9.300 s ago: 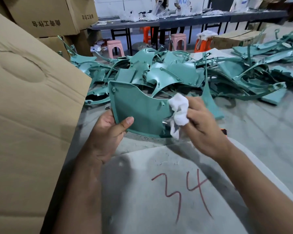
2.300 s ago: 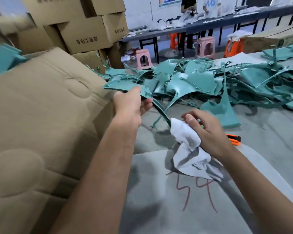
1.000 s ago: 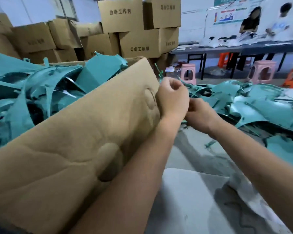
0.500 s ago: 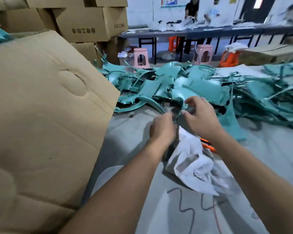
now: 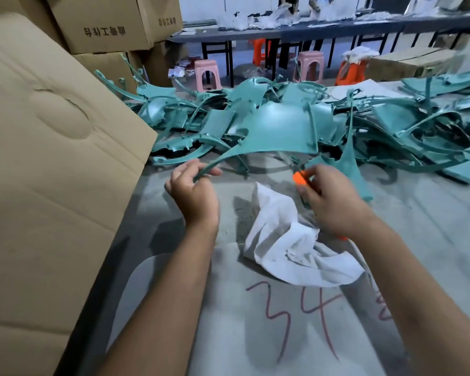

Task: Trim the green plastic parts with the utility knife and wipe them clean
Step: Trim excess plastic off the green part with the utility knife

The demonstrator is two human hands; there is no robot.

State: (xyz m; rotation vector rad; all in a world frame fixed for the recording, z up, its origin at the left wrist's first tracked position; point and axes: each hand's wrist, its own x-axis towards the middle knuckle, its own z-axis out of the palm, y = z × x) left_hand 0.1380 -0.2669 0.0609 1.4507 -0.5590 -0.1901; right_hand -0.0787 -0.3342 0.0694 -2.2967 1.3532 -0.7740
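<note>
L hand (image 5: 193,191) is pinching the thin tail end of a curved green plastic part (image 5: 277,131), fingers curled round it, lifting it w/ its broad panel hanging over the bench (image 5: 432,226) in front of the pile of green parts (image 5: 391,123). R hand (image 5: 329,199) is gripping the orange utility knife (image 5: 299,178), fingers wrapped on its body, tip poking out toward the part; blade too blurred to tell. White cloth (image 5: 291,240) is lying crumpled on the bench between & under the wrists, just above a red "34" (image 5: 296,310). Cardboard box (image 5: 46,158) is leaning at L.
</note>
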